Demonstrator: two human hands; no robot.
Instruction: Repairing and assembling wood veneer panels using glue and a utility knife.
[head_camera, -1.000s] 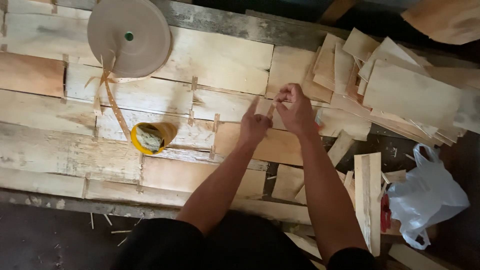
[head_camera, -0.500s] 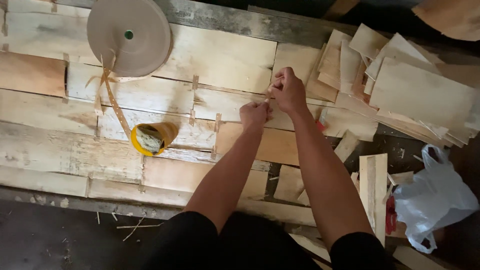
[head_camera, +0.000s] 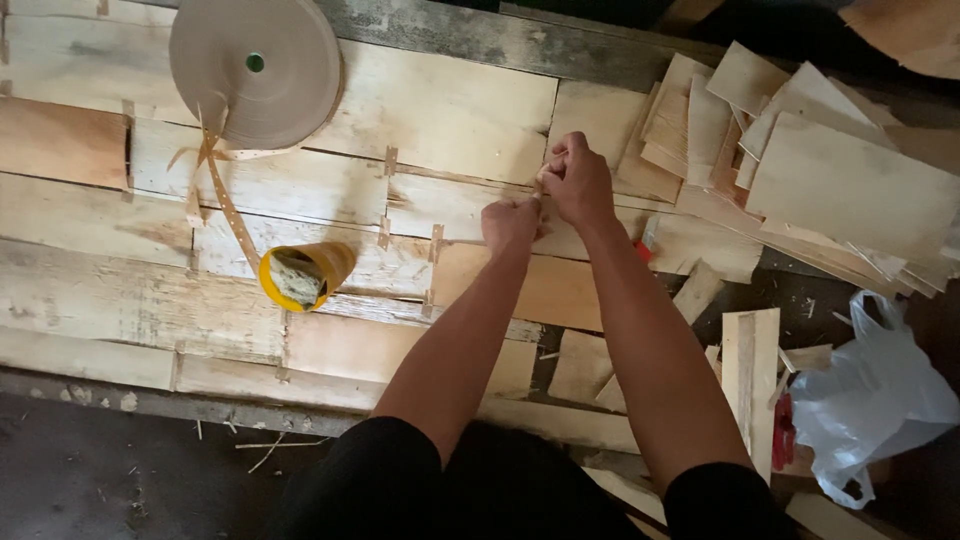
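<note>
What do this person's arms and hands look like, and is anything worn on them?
Both forearms are bare, with no gloves, watch or rings visible on the left hand or the right hand. Short black sleeves end near the elbows at the bottom edge, part of a black garment.

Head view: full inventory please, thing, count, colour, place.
tape roll: one, tan, top left, loose end trailing down
cup: one, yellow, lying on the sheets left of centre, something pale inside
veneer sheets: many, pale wood, laid flat and joined by small tape strips
loose veneer pile: one stack, pale wood, top right
plastic bag: one, white, bottom right
red object: one, beside the bag, kind unclear
left hand: fisted, at the sheet seam, centre
right hand: fisted, touching the left hand; what they pinch is too small to tell
</note>
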